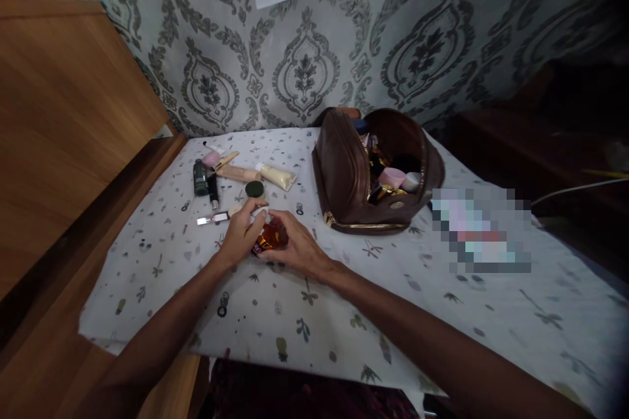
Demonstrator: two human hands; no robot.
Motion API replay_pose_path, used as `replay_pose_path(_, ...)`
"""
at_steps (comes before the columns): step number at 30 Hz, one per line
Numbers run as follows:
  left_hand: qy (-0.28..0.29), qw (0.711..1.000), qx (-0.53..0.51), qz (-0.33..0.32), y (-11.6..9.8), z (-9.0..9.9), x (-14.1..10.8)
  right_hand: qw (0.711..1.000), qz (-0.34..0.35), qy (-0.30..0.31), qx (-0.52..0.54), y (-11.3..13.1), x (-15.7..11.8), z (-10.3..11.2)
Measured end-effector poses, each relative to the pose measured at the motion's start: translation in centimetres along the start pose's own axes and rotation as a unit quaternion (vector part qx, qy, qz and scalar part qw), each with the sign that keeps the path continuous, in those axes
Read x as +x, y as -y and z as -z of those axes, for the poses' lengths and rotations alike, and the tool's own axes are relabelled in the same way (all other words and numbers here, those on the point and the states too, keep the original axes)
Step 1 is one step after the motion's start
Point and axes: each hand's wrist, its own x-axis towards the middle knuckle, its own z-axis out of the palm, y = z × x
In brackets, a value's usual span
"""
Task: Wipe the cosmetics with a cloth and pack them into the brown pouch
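Both hands meet around a small amber bottle (273,236) with dark lettering, low over the patterned tablecloth. My right hand (299,245) is wrapped round its right side. At its upper left, my left hand (242,230) is closed with fingers and thumb on a white piece (260,213); whether this is the bottle's cap or a tissue I cannot tell. Just beyond the fingers is a dark green round-lidded jar (254,190). A clear-ended lip gloss tube (213,218) lies left of my left hand.
An open brown leather cosmetic bag (344,160) with several items inside stands to the right. Behind my left hand lie a cream tube (278,177), a beige tube (239,173), a green bottle (200,178) and a black tube (213,192). A wooden panel (73,72) rises at left.
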Motion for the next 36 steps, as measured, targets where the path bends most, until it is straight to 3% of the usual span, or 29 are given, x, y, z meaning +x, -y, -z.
replay_pose_path(5,0.12,0.992,-0.023,0.007,-0.9,1.0,-0.1,0.999,-0.037,-0.028,-0.019,0.2,-0.2,-0.1)
replay_pose_path(8,0.159,0.987,-0.006,0.01,-1.3,1.4,-0.1,0.998,-0.04,-0.048,-0.011,0.3,-0.2,-0.1)
replay_pose_path(11,0.133,0.991,0.018,0.007,-1.4,1.1,-0.2,0.998,-0.038,-0.048,-0.001,0.3,-0.2,0.0)
replay_pose_path(16,-0.004,0.998,0.064,0.021,-1.1,0.7,-0.3,0.999,-0.01,-0.024,0.026,-0.4,-0.3,-0.1)
replay_pose_path(19,-0.04,0.997,0.058,0.02,-0.9,0.7,-0.2,0.999,0.035,-0.001,0.02,-0.6,-0.3,-0.1)
replay_pose_path(24,0.003,0.999,0.03,0.025,-1.1,0.6,-0.2,0.998,0.048,0.0,-0.027,-0.2,-0.2,0.1)
replay_pose_path(31,0.149,0.987,-0.06,-0.001,-0.8,1.3,0.3,0.996,0.013,-0.045,-0.072,0.2,-0.4,0.0)
replay_pose_path(33,0.139,0.988,-0.073,0.001,-0.6,1.2,0.3,0.997,0.002,-0.042,-0.059,0.2,-0.4,0.0)
replay_pose_path(36,0.067,0.995,-0.062,0.033,-0.5,0.6,0.1,0.999,-0.028,-0.016,-0.016,0.4,-0.5,0.1)
